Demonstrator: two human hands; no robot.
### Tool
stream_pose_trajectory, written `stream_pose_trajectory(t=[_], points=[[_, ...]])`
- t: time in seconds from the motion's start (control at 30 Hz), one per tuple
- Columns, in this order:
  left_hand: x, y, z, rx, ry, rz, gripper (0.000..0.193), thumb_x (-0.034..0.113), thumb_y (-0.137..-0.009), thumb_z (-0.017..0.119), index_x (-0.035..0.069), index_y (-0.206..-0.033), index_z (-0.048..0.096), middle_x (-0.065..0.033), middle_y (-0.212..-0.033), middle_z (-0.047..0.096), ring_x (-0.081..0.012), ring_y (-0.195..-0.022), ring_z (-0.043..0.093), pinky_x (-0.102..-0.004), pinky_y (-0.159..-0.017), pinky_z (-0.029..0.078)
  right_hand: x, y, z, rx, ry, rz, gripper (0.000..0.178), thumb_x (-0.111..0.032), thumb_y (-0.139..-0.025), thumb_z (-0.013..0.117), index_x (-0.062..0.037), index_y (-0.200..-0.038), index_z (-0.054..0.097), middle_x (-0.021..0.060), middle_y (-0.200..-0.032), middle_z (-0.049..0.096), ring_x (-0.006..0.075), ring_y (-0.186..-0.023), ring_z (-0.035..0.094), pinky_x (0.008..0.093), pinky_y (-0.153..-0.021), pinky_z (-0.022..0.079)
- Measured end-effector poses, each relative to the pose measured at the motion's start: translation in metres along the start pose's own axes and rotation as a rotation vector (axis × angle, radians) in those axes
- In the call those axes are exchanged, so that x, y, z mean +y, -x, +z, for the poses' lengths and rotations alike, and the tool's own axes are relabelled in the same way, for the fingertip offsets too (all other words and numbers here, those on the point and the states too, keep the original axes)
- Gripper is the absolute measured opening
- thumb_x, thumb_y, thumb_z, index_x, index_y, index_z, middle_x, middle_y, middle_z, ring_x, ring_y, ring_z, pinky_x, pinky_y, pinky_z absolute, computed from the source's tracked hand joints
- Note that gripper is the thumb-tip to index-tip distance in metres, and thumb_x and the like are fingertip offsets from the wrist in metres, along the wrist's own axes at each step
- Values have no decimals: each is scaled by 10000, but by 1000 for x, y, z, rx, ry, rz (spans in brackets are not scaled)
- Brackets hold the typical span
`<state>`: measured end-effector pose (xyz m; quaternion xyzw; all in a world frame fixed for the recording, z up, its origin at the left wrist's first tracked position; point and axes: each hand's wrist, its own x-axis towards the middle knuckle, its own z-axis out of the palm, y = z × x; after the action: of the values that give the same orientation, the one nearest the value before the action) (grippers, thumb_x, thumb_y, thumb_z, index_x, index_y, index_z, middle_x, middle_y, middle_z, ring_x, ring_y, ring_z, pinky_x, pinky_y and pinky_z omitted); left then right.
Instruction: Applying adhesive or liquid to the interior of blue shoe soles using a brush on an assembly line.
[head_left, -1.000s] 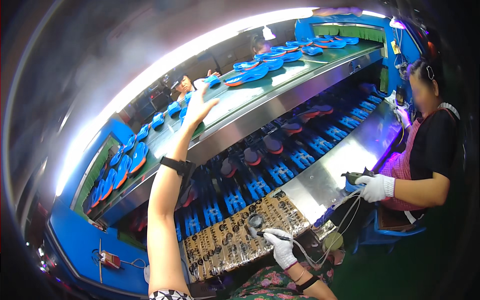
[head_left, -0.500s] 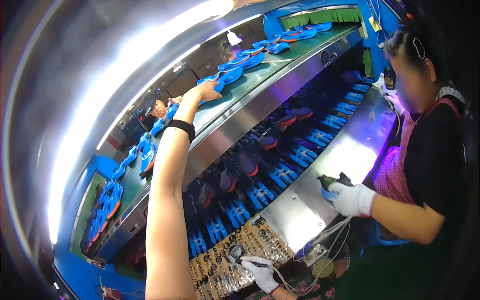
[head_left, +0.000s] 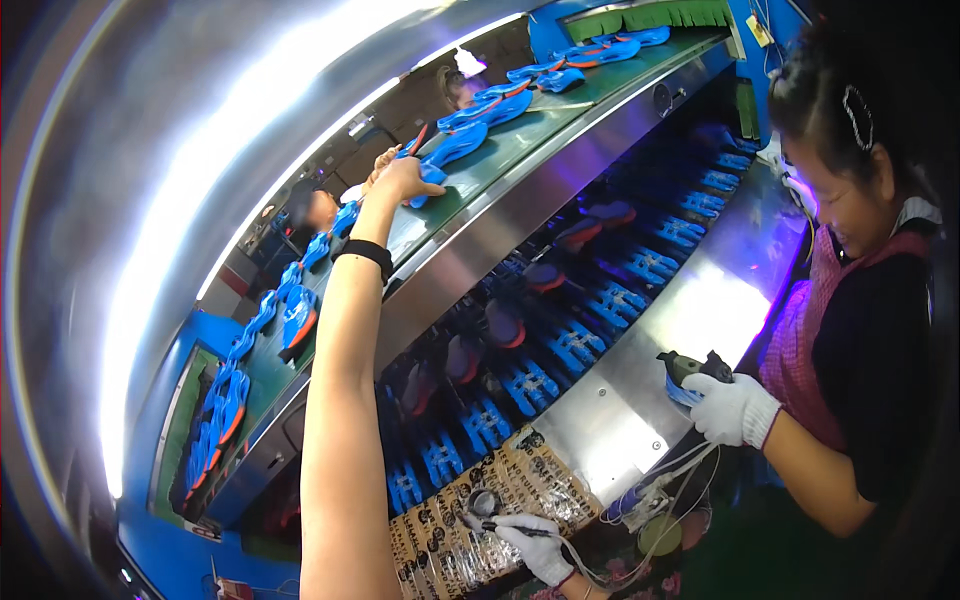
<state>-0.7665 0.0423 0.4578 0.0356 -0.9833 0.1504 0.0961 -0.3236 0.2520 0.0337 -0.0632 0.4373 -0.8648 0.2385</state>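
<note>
My bare left hand [head_left: 403, 182], with a black band on the forearm, reaches up to the green conveyor belt [head_left: 545, 125]. Its fingers appear closed on a blue shoe sole [head_left: 431, 174], though the knuckles hide part of the grasp. Just beyond it is another person's hand [head_left: 383, 160]. A red-edged sole [head_left: 417, 140] tilts up beside both hands. My right hand [head_left: 532, 548], in a white glove, is low in front, closed round a black-handled brush [head_left: 492, 526]. The brush tip lies near a small round cup [head_left: 485, 502] on a tape-covered cardboard sheet [head_left: 450, 548].
Several blue soles [head_left: 298, 315] line the upper belt. Beneath it, blue shoe pieces [head_left: 530, 386] and dark red-edged soles [head_left: 504, 325] stand in rows. At the right, a co-worker's gloved hand [head_left: 735, 408] holds a dark and blue shoe part [head_left: 685, 376]. Thin tubes [head_left: 668, 490] loop near the metal ledge [head_left: 625, 435].
My left hand has shifted slightly on the belt, and the far person's hand now shows beside it with a sole tilted up. The co-worker's head has turned. My right hand stays by the cup.
</note>
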Motion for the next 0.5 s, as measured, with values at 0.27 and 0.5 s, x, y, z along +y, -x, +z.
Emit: stream_pose_trajectory(t=[0.27,0.5], points=[[-20,138,-14,244,902,-111,470,299,-795,821,57,-1106,564,-166,-1050,673,-371,-1016,681,-471,-890,574,25,1,9,-10,10,-120,179,-18,-883,745,15,-1058,761,31,-1021,753,95,-933,673,236,-873,523],[19,323,19,509,2573,141,362,179,-1006,622,49,-1301,458,-150,-1327,498,-373,-1250,541,-576,-1035,523,50,-9,5,64,33,-230,176,-4,-874,743,23,-1047,757,45,-1013,749,114,-906,685,238,-835,540]])
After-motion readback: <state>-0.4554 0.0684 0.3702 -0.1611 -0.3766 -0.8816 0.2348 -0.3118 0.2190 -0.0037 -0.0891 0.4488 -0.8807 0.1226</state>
